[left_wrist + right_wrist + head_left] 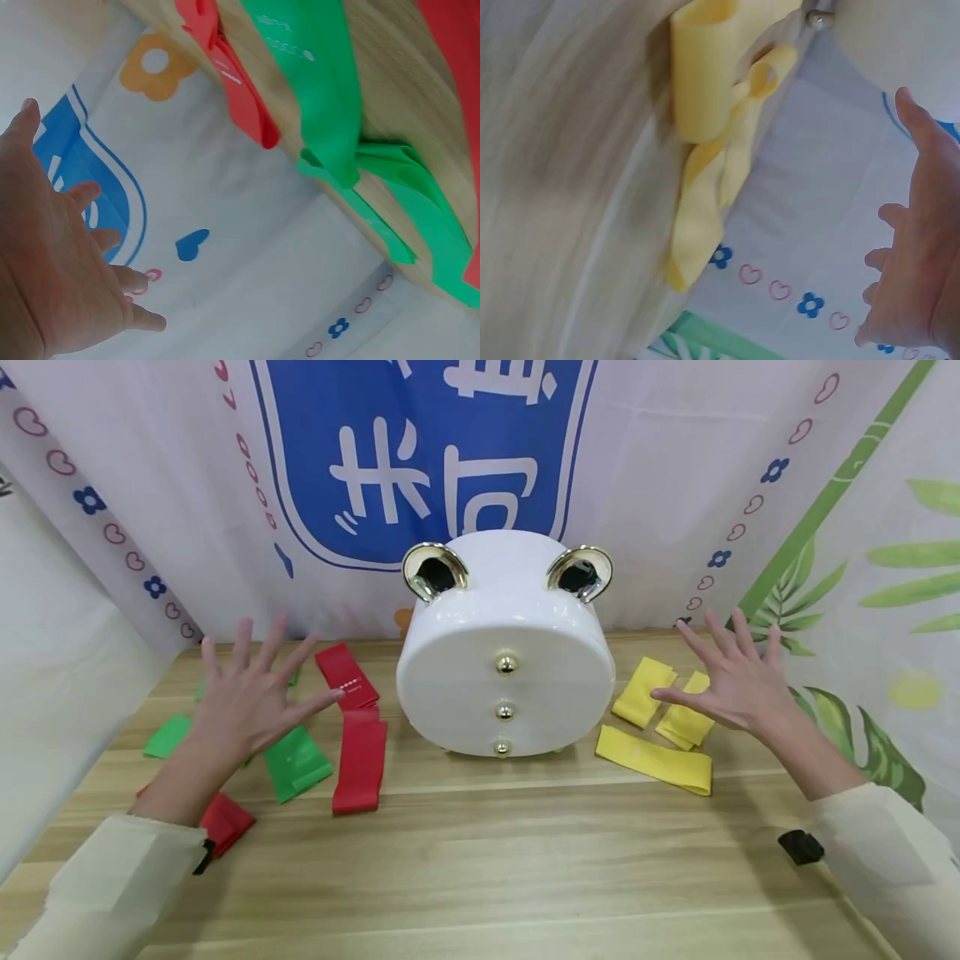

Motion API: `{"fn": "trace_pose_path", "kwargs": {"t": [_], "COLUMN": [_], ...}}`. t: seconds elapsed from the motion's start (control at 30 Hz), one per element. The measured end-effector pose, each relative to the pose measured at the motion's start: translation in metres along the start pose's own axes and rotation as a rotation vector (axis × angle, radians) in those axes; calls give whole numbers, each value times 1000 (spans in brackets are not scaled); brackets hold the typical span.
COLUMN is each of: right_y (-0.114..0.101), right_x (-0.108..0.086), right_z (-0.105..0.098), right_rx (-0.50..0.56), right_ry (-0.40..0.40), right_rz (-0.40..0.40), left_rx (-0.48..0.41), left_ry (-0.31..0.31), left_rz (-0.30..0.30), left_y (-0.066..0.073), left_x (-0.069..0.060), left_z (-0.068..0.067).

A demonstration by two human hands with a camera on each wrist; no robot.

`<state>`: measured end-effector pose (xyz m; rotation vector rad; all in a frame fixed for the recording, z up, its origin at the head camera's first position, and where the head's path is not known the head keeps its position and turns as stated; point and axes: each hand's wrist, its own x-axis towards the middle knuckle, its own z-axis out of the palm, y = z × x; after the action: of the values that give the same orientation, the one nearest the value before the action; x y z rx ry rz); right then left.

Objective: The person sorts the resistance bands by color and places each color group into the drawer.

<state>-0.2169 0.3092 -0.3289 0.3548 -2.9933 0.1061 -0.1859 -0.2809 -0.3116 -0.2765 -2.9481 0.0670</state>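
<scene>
My left hand (243, 702) hovers with spread fingers over the left part of the table, holding nothing. Around and below it lie green elastic bands (297, 764) and red elastic bands (360, 764), flat or folded; the hand and forearm partly hide some of them. My right hand (738, 685), fingers also spread, holds nothing beside several yellow elastic bands (654, 760). In the right wrist view a yellow band (703, 82) stands looped on its edge. The left wrist view shows a green band (315, 82) draped near a red one (238, 90).
Between the hands stands a glossy white rounded box (502, 685) with gold knobs and two gold-rimmed ears. It rests on a wood-grain table (480, 860). Behind it hangs a printed white cloth (660, 485) with a blue sign; another cloth with leaves (900, 610) is at the right.
</scene>
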Motion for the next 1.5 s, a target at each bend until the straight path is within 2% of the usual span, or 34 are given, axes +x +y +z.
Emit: {"fn": "trace_pose_path", "kwargs": {"t": [0.3,0.43,0.53,0.63,0.87,1.07,1.23,1.37,1.43,1.5], "right_y": [-24,-38,-48,-58,-77,-97,-116,-132,-138,-143], "right_x": [-6,-9,-9,-9,-11,-14,-18,-20,-21,-22], "right_z": [-18,-28,-34,-40,-50,-61,-68,-72,-73,-75], "right_rx": [39,97,162,251,405,464,484,543,575,595], "right_ry": [88,180,309,422,554,662,730,785,785,751], "right_rz": [-84,-156,-226,-274,-363,-450,-506,-559,-597,-648], "left_rx": [-27,-86,-141,-195,-353,-492,-646,-747,-785,-819], "left_ry": [-4,17,73,160,298,378,391,360,335,305], "left_rz": [61,104,145,196,312,393,467,483,492,507], "left_y": [20,33,43,52,68,81,87,90,92,92], "left_x": [3,3,3,3,6,10,16,21,24,27], "left_z": [-15,-23,-29,-33,-42,-49,-54,-58,-59,-60]}}
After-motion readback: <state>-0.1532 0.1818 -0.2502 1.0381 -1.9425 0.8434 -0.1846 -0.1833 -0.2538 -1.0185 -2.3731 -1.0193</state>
